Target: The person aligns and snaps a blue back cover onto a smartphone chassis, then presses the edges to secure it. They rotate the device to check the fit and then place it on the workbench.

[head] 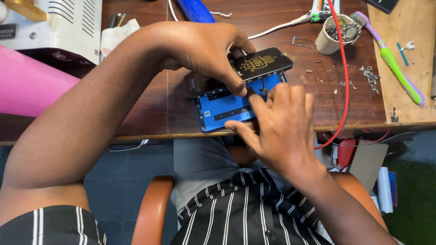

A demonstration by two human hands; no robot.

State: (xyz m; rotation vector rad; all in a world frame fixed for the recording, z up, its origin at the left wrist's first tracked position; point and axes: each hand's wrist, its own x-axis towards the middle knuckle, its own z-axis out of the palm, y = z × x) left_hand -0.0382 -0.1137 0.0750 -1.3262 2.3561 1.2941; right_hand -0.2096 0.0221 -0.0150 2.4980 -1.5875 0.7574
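A blue phone frame (pixel 222 109) lies at the front edge of the wooden table (pixel 150 109). Above it a black battery with a gold emblem (pixel 263 63) is tilted up off the frame. My left hand (pixel 204 50) comes in from the left and grips the battery's near edge between thumb and fingers. My right hand (pixel 277 122) rests on the frame's right part, with its fingertips pressed where the battery meets the frame. What lies under the fingers is hidden.
A white cup of small metal parts (pixel 334 34) stands at the back right, with loose screws (pixel 370 75) scattered beside it. A green and purple toothbrush (pixel 393 61) lies on a wooden board. A red cable (pixel 345 77) crosses the table. A pink object (pixel 32 86) sits left.
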